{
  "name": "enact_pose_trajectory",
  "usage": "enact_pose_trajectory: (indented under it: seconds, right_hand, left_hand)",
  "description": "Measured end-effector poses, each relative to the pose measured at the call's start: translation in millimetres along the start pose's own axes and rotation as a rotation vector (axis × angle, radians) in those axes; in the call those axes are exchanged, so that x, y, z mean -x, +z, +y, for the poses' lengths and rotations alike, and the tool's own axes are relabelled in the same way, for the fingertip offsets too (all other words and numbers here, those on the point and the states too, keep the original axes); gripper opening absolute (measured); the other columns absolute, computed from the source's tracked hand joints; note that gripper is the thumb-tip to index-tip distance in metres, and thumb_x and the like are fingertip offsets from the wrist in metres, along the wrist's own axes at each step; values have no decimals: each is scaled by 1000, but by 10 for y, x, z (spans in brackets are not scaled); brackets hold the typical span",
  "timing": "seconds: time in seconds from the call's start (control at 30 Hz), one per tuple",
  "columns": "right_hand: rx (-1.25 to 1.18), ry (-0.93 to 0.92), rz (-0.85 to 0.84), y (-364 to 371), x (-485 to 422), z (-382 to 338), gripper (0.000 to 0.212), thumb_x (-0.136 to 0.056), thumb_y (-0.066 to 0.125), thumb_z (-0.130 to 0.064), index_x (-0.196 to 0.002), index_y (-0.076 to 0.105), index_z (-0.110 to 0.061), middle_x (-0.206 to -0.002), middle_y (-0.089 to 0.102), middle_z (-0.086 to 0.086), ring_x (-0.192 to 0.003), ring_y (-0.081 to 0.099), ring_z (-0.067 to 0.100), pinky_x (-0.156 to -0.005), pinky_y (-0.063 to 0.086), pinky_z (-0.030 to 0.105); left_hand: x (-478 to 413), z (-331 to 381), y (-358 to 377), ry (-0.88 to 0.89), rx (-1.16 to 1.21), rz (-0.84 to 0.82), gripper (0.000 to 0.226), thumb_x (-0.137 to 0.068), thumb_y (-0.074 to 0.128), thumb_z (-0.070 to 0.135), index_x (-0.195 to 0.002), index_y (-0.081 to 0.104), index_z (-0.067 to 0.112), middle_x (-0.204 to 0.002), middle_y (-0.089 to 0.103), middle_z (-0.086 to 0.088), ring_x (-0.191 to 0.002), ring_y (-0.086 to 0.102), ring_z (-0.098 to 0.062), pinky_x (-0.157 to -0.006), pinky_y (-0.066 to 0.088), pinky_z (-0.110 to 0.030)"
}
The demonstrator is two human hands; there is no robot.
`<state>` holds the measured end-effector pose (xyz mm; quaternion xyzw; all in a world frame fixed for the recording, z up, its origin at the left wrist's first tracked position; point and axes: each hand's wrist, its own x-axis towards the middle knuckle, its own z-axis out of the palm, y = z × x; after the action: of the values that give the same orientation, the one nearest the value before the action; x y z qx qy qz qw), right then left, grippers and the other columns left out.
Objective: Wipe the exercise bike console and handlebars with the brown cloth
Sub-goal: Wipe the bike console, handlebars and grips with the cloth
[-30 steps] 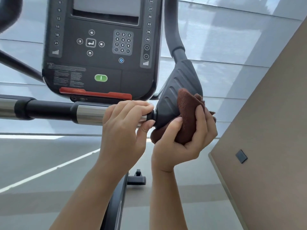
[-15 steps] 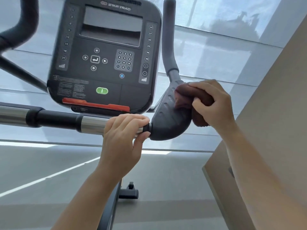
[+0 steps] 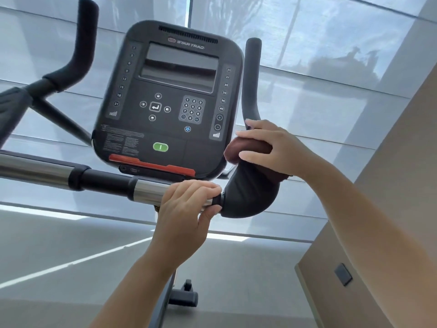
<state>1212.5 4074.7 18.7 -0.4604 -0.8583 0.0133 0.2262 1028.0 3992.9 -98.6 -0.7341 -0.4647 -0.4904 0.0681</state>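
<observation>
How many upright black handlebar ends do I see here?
2: one padded black handlebar end left of the dark square console, another right of it. None seems hidden.

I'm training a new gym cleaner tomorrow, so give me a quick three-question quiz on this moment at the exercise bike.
1. True or false: the left hand holds the brown cloth.
2. Where does the right hand hold the cloth? A) on the number keypad B) on top of the dark pad at the handlebar's bend C) on the floor
3. Fill in: the oval button low on the console is coloured ___.
Key: 1 false, it grips the metal bar; 2 B; 3 green.
</observation>
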Motion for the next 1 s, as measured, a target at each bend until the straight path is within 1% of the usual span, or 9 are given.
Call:
enact_pose_trajectory:
  seconds: [0.13,0.23,0.37,0.43,0.5,0.6,0.73,0.87,1.0]
  right_hand:
    - [179,99,32,86,68,-133,38,-80,63,-43,-118,56,-42,-121,49,-9,-110,44,26,-96,37,38]
    - [162,124,177,225,330,-273,36,-81,61,-32,-115,58,-42,-107,52,-5,-98,48,28,-86,43,40]
    - [110,63,187,285,655,-319,42,-76,64,-17,-114,62,-33,-104,56,-1,-92,51,26,-82,43,34]
    - [6,22,101,139,647,-278,42,-72,65,-15,-109,65,-36,-99,59,-3,-92,55,18,-85,43,28]
    - [-78,18,132,-47,491,-209,40,-69,63,-17,-102,66,-41,-94,60,-5,-90,54,6,-84,40,18]
    - [-17,105,285,-144,115,-83,40,-74,61,-12,-105,66,-36,-99,58,-1,-96,53,11,-89,40,23]
    - [64,179,91,14,-19,-97,37,-74,62,-14,-106,65,-32,-98,53,-1,-98,53,20,-88,40,31]
    - [32,143,88,65,344,-277,45,-71,61,-14,-106,64,-41,-97,54,-3,-93,54,20,-85,43,33]
    - [-17,132,118,215,766,-437,45,-70,64,-12,-110,65,-34,-102,57,-4,-95,55,23,-88,44,38]
  left_hand:
    - [2,-2,-2,3,9,5,18,-74,65,14,-91,69,8,-96,70,-1,-93,62,-23,-88,35,-29]
    - [5,-12,4,13,17,17,18,-75,65,14,-92,69,9,-97,70,0,-94,61,-21,-89,35,-29]
    - [7,-45,20,38,17,31,18,-79,62,18,-93,68,10,-98,69,1,-95,61,-20,-89,35,-29]
    - [5,-58,25,52,18,31,22,-81,56,23,-93,68,10,-99,69,1,-94,62,-21,-90,35,-29]
    - [8,-61,26,55,14,34,24,-82,53,25,-93,68,10,-98,70,1,-95,61,-19,-90,34,-28]
    - [6,-61,30,57,12,29,24,-83,53,25,-94,68,10,-98,70,1,-95,60,-19,-90,34,-28]
    - [16,-61,25,55,17,25,25,-83,52,25,-95,68,10,-100,69,1,-97,57,-17,-91,34,-28]
    - [13,-45,26,50,19,30,25,-83,52,24,-95,68,10,-100,69,0,-98,58,-19,-91,34,-28]
    - [17,-19,-16,40,14,6,27,-83,52,25,-96,68,8,-101,69,-1,-99,58,-20,-92,33,-29]
